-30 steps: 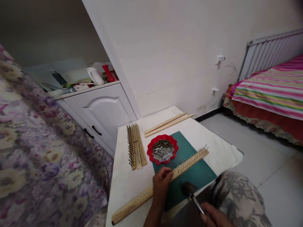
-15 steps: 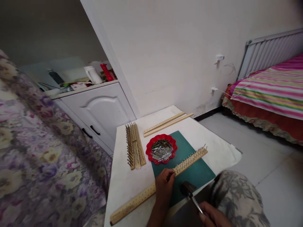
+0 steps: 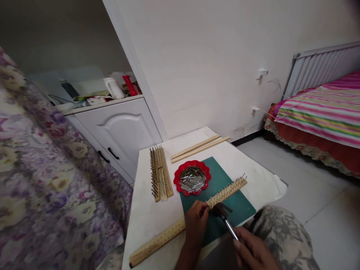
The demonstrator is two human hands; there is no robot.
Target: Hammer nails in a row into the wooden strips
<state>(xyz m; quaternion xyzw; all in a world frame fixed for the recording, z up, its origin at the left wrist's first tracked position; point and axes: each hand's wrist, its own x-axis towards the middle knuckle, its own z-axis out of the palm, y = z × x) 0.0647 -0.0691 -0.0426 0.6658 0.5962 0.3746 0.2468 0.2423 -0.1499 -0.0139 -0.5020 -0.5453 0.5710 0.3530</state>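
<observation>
R. hand (image 3: pixel 251 245): btm. right of ctr.; fingers closed round handle of hammer (image 3: pixel 224 218).
Hammer head: just beside near edge of strip, right of L. fingertips; contact w/ strip: cannot tell.
L. hand (image 3: pixel 196 217): btm. ctr.; fingers bent together at strip; nail in grip: cannot tell.
Wooden strip (image 3: pixel 168 233): runs diag. from btm. left of ctr. to right of ctr., passing under L. hand; nails upright-ish on right section, holes on left.
Green mat (image 3: pixel 240 208): under strip's right section.
Red bowl (image 3: pixel 176 179): ctr., w/ loose nails (image 3: pixel 192 179); beyond L. hand.
</observation>
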